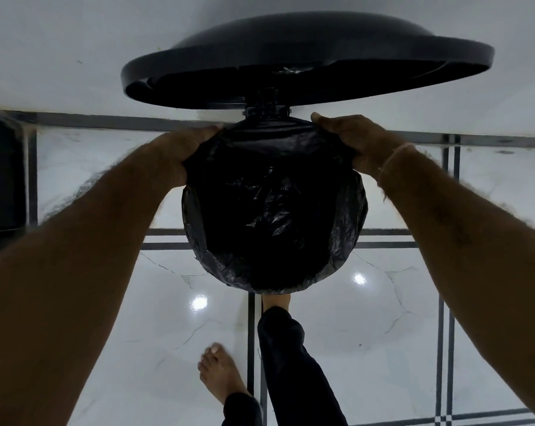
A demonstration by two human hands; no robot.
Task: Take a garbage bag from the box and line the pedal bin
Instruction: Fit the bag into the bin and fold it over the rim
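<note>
Floor point(383, 348): glossy white tiles w/ dark grid lines. Lid point(306, 50): black, round, stands open against white wall point(60, 41). Pedal bin point(267, 109): only rear hinge shows. Garbage bag point(272, 210): black, crinkled, sits inside bin, edge folded over front & side rim. Left grip point(180, 152): fingers curled, pinching bag edge, rear-left rim. Right grip point(352, 139): same at rear-right; thread band point(395, 158) on wrist. Right foot point(275, 301): bare, toes under bin front. Left foot point(220, 373): bare, on floor.

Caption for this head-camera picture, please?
Left hand and right hand hold a black plastic garbage bag over the round pedal bin, black lid raised.
</note>
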